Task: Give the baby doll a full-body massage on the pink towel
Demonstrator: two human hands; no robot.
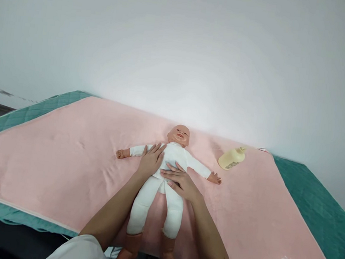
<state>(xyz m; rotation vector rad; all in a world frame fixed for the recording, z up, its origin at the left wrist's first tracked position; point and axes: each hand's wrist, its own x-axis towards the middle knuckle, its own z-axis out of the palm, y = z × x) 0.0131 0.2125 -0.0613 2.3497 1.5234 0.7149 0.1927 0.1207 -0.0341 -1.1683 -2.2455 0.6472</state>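
Observation:
A baby doll (pixel 174 154) with a white cloth body lies on its back, arms spread, its head toward the wall and its feet at the near edge. My left hand (pixel 152 160) lies flat on the left side of the doll's chest, near its shoulder. Lower down, my right hand (pixel 181 180) rests across the doll's belly with the fingers spread. Neither hand grips anything. To the right of the doll, a pale yellow pump bottle (pixel 230 158) lies tilted on the pink blanket.
Under the doll, a pink blanket (pixel 63 154) covers most of a table with a green quilted cover (pixel 316 204) showing at its sides. Behind stands a plain pale wall (pixel 181 55). Something dark (pixel 7 237) is at the lower left.

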